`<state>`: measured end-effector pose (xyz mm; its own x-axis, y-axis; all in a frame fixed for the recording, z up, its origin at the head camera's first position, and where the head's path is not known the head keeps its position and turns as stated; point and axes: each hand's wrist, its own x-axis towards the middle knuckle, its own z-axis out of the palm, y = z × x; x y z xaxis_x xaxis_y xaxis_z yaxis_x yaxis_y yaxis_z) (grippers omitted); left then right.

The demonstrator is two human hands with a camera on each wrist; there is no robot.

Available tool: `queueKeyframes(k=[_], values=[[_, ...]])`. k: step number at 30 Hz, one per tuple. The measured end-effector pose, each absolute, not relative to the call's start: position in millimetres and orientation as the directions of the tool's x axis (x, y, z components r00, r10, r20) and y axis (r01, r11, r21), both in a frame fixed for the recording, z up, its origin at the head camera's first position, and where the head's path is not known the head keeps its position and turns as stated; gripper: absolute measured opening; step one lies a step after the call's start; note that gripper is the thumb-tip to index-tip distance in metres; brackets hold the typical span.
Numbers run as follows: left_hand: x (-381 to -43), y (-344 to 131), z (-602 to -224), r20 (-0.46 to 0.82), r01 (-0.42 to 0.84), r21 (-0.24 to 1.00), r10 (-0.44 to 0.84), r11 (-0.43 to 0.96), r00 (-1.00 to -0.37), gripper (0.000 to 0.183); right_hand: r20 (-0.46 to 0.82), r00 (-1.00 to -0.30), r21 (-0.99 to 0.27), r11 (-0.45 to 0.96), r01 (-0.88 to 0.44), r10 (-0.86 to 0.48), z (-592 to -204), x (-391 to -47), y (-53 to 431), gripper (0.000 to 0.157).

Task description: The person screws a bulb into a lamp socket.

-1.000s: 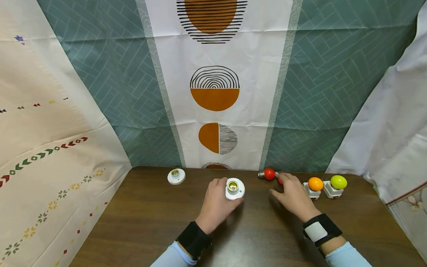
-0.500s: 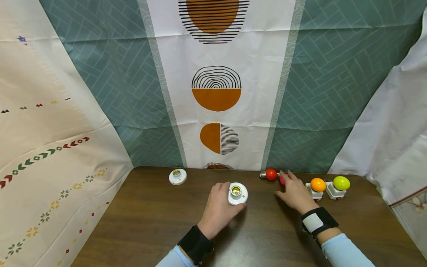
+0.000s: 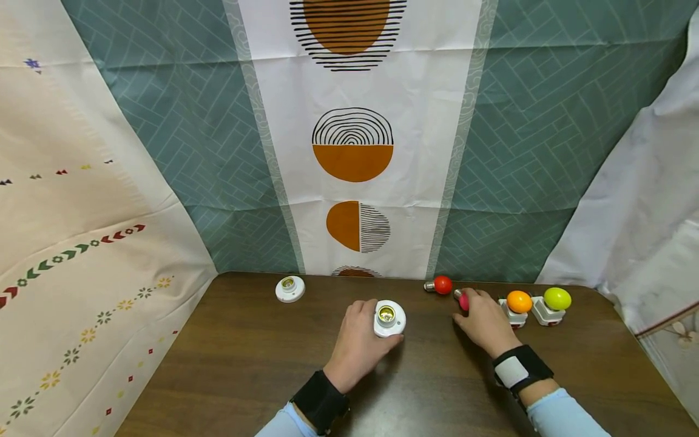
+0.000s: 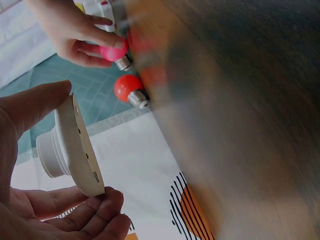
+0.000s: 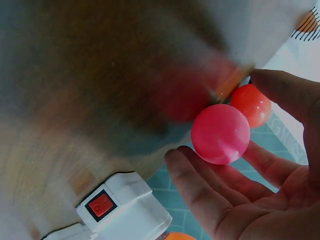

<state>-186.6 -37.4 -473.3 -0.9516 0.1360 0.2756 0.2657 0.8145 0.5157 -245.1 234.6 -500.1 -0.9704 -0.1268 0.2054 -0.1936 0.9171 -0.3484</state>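
My left hand (image 3: 360,343) holds a white round lamp socket (image 3: 390,318) by its rim, thumb on one side and fingers on the other. The socket's opening faces up, and in the left wrist view its flat base (image 4: 85,145) is raised off the table. My right hand (image 3: 483,321) is at a pink light bulb (image 3: 463,301) lying on the table. In the right wrist view the fingers (image 5: 200,187) reach along the pink bulb (image 5: 220,134), while the thumb stands apart from it. Just left of it lies a red bulb (image 3: 443,284), its screw cap pointing left.
Another white socket (image 3: 289,289) sits at the back left of the brown table (image 3: 246,370). On the right, an orange bulb (image 3: 519,301) and a yellow-green bulb (image 3: 557,298) stand in white holders with red switches. A patterned cloth (image 3: 349,182) hangs behind the table's back edge.
My left hand has brought the socket slightly right and toward me. The right fingers have drawn back over the pink bulb, which has turned and shifted a little nearer, showing its metal cap.
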Motion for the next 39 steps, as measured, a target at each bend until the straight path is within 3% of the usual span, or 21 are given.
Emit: queueKeyframes(k=[15,27,39], values=[[-184,-37,-472,0.276,0.270,0.529,0.137,0.805,-0.951,0.072,0.186,-0.977,-0.386,0.907,-0.168,-0.102,-502,-229,236,0.038],[-184,-37,-468,0.309,0.292,0.549,0.135,0.783,-0.942,0.076,0.239,-0.969,-0.468,0.867,-0.172,-0.064,-464,-215,215,0.055],[-184,-38,-470,0.336,0.310,0.614,0.115,0.726,-0.935,0.074,0.363,-0.919,-0.516,0.787,-0.338,-0.156,-435,-198,193,0.050]])
